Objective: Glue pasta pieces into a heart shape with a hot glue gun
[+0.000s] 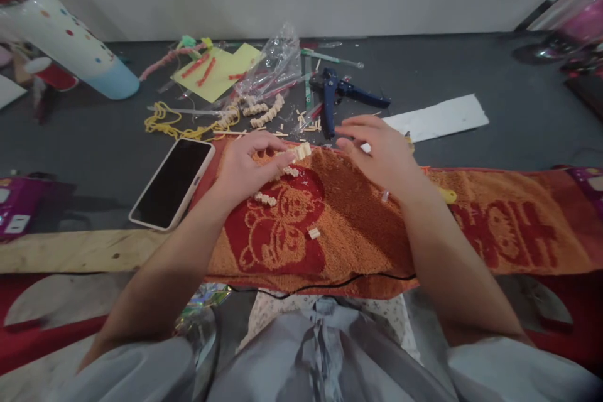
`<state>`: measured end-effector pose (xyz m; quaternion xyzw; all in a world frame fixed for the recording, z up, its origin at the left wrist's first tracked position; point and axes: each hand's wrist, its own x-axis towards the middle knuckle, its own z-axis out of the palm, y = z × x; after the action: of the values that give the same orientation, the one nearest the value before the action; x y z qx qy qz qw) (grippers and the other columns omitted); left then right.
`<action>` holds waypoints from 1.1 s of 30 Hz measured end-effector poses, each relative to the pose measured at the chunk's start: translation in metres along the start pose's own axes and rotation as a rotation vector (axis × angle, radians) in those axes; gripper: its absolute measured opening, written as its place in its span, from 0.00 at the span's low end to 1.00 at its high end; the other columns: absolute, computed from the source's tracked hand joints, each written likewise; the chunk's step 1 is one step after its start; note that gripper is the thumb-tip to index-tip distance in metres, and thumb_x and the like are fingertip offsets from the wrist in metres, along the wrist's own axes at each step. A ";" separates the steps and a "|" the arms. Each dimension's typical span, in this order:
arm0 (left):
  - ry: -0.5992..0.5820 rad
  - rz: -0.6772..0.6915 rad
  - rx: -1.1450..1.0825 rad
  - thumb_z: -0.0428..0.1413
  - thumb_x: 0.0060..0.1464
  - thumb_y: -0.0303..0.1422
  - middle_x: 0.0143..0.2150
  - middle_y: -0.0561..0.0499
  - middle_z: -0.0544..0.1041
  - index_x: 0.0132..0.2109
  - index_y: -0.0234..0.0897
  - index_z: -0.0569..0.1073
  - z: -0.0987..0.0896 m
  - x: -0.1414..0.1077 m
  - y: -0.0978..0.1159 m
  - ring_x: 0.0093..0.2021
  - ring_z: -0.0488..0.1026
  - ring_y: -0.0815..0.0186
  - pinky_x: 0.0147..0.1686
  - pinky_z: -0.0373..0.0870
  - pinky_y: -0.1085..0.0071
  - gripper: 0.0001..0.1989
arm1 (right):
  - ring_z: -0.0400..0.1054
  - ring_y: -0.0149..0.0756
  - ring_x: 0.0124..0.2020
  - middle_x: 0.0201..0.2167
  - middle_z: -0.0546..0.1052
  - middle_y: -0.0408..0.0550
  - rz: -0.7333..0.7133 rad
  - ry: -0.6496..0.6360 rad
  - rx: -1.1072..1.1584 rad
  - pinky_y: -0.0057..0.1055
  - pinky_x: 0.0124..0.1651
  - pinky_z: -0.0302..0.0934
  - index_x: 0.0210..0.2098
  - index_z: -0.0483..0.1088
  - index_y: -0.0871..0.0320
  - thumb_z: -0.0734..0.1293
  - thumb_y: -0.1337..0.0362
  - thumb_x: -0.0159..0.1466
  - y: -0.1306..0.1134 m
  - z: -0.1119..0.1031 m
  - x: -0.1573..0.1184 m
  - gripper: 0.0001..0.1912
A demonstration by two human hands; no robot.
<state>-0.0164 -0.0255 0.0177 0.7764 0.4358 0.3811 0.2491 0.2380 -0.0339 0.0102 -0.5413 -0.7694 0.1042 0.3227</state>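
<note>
My left hand pinches a small pale piece made of short wooden sticks joined side by side, held over the towel. Two similar pale strips lie on the towel below that hand, partly covered by it. A smaller stick piece rests nearer to me. My right hand is above the towel's far edge with its fingers stretched out, and I see nothing in it. Just beyond its fingertips lies a dark blue plier-like cutter with its handles spread. Loose short sticks are scattered left of the cutter.
A phone lies left of the towel. Behind are yellow cord, yellow paper, a clear plastic bag and more stick strips. A white strip lies right; a spotted bottle leans at far left.
</note>
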 end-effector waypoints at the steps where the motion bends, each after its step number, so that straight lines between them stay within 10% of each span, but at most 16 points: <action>1: 0.000 -0.003 0.006 0.59 0.54 0.41 0.33 0.51 0.80 0.32 0.38 0.76 0.000 0.000 0.000 0.34 0.74 0.67 0.36 0.70 0.69 0.11 | 0.75 0.43 0.42 0.47 0.79 0.52 -0.006 -0.008 -0.013 0.44 0.48 0.69 0.41 0.79 0.55 0.64 0.62 0.64 -0.001 0.001 0.000 0.12; 5: 0.065 0.150 0.149 0.60 0.54 0.41 0.35 0.51 0.80 0.33 0.39 0.75 0.001 0.000 0.000 0.37 0.75 0.66 0.42 0.70 0.65 0.10 | 0.72 0.44 0.51 0.50 0.77 0.54 -0.020 -0.056 0.082 0.42 0.51 0.67 0.46 0.78 0.57 0.66 0.64 0.62 -0.011 0.002 0.000 0.14; 21: 0.086 0.588 0.343 0.61 0.55 0.41 0.34 0.54 0.79 0.34 0.44 0.71 0.006 -0.004 -0.003 0.34 0.74 0.66 0.37 0.69 0.63 0.09 | 0.68 0.26 0.24 0.23 0.77 0.42 0.443 -0.315 1.091 0.26 0.30 0.65 0.30 0.76 0.59 0.76 0.49 0.49 -0.045 0.025 -0.002 0.20; 27: 0.089 0.389 0.241 0.54 0.60 0.37 0.40 0.50 0.80 0.42 0.42 0.73 -0.006 0.001 -0.003 0.42 0.75 0.63 0.46 0.70 0.59 0.07 | 0.72 0.29 0.26 0.23 0.77 0.43 0.591 -0.211 1.165 0.26 0.29 0.66 0.28 0.76 0.58 0.76 0.58 0.50 -0.037 0.016 0.003 0.11; 33: -0.224 0.161 0.299 0.52 0.56 0.33 0.38 0.50 0.80 0.38 0.40 0.77 -0.009 0.009 -0.020 0.42 0.73 0.62 0.47 0.69 0.61 0.09 | 0.66 0.26 0.22 0.19 0.74 0.41 0.605 -0.289 1.010 0.26 0.27 0.64 0.25 0.75 0.58 0.70 0.64 0.56 -0.032 0.013 0.001 0.06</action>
<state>-0.0311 -0.0076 0.0119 0.8746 0.3938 0.2419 0.1468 0.2048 -0.0431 0.0169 -0.4963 -0.4728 0.6161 0.3880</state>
